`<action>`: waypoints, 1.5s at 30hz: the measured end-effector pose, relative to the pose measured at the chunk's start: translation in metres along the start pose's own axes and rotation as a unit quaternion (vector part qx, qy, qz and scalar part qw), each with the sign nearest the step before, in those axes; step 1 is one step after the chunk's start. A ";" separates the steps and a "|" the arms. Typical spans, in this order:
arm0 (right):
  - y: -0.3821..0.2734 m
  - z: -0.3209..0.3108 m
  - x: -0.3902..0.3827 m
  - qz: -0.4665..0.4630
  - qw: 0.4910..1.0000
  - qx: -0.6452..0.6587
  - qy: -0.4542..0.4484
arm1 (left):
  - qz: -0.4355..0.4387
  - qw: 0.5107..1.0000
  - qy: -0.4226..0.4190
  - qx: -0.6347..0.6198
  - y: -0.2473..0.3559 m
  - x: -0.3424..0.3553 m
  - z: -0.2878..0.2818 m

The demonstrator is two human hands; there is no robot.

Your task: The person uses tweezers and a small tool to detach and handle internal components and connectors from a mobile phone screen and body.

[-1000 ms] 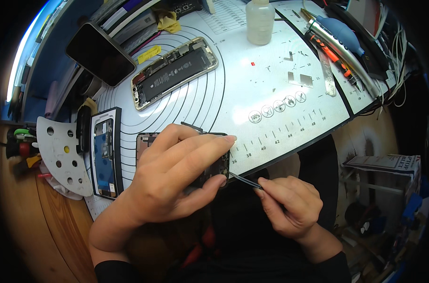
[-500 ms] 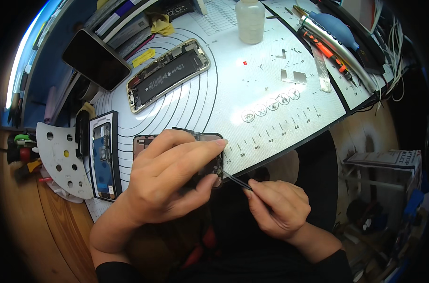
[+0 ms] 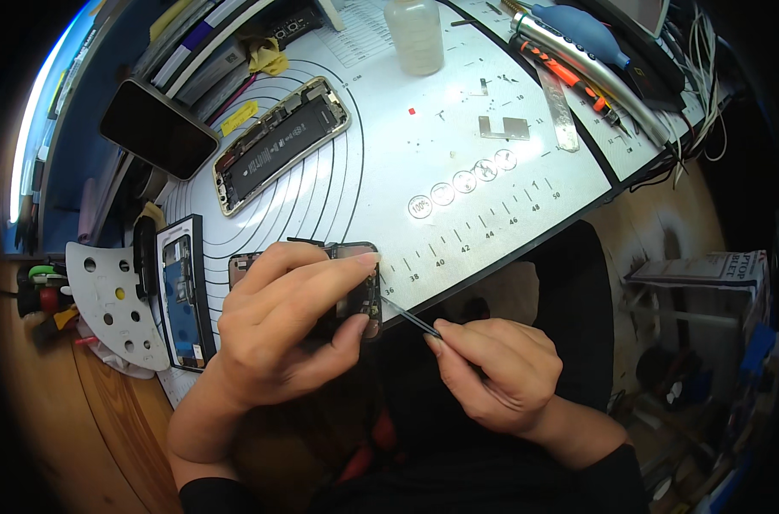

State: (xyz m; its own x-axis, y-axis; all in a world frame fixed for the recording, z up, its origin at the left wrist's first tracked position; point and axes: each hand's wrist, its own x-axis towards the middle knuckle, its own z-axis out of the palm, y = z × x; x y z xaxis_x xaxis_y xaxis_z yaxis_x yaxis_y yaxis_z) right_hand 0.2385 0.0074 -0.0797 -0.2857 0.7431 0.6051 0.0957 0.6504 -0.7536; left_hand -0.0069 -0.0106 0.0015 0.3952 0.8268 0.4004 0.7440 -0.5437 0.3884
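Observation:
My left hand (image 3: 278, 330) lies over a phone screen assembly (image 3: 353, 300), its thumb and fingers gripping it near the right edge. The assembly's dark back shows, with small parts along that edge; much of it is hidden under the hand. In my right hand (image 3: 505, 368) is a pair of dark tweezers (image 3: 417, 321), pinched between thumb and fingers. Their tips reach the right edge of the assembly; whether they touch it I cannot tell. Farther back on the mat lies an opened phone body (image 3: 282, 147), its black battery exposed.
Left of my hand stands a framed phone panel (image 3: 182, 291), beside a white holed plate (image 3: 115, 308). A dark-screened phone (image 3: 160, 128) leans at the back left. A clear bottle (image 3: 415, 38), small metal plates (image 3: 505, 128) and an orange screwdriver (image 3: 569, 75) lie farther back.
The whole view has shifted, so the mat's things sit farther left. The tweezer tips have moved slightly farther along the assembly's right edge. My left hand keeps its grip.

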 end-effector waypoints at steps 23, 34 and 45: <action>0.001 -0.001 0.005 0.072 0.993 0.089 -0.025 | -0.002 1.000 0.000 0.015 0.001 0.001 0.000; -0.001 -0.002 0.008 0.064 0.995 0.068 -0.023 | -0.001 1.000 0.002 0.005 0.001 -0.001 -0.001; -0.003 0.001 0.007 0.058 0.997 0.049 -0.013 | -0.001 0.999 -0.006 -0.038 0.000 0.000 0.003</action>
State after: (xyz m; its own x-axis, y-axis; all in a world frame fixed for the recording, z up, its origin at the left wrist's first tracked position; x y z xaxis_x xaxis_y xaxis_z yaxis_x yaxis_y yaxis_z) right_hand 0.2355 0.0106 -0.0732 -0.3030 0.8069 0.5071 0.0368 0.5416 -0.8398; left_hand -0.0054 -0.0101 -0.0007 0.3994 0.8297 0.3901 0.7022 -0.5504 0.4517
